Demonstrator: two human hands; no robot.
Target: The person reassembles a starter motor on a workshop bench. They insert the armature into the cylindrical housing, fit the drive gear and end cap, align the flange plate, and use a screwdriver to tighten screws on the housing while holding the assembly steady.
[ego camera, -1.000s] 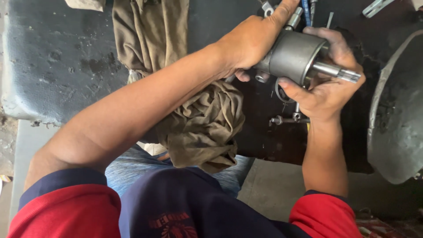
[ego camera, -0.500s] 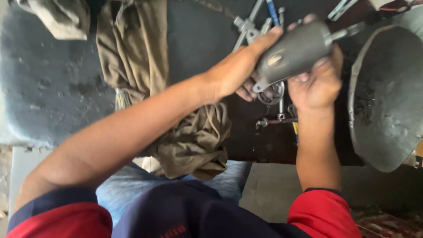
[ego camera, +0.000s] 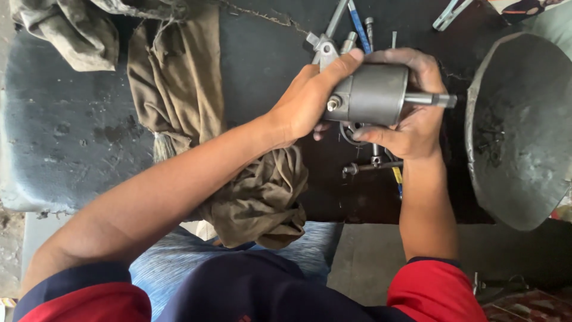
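Both of my hands hold a grey metal cylinder (ego camera: 375, 94) with a thin shaft sticking out to the right and a small bolt head on its left end. My left hand (ego camera: 310, 98) grips the left end, thumb stretched along the top. From behind and below, my right hand (ego camera: 414, 122) wraps the body. The part is held level above a dark, oily work surface (ego camera: 268, 65).
A dirty brown rag (ego camera: 179, 89) lies on the surface and hangs over its near edge. Several wrenches and tools (ego camera: 351, 30) lie beyond the hands, more bolts (ego camera: 372, 167) beneath them. A large grey metal bowl (ego camera: 521, 125) sits at the right.
The cylinder has turned from tilted upward to level with its shaft pointing right. The view has shifted, so both hands sit a little lower in the frame.
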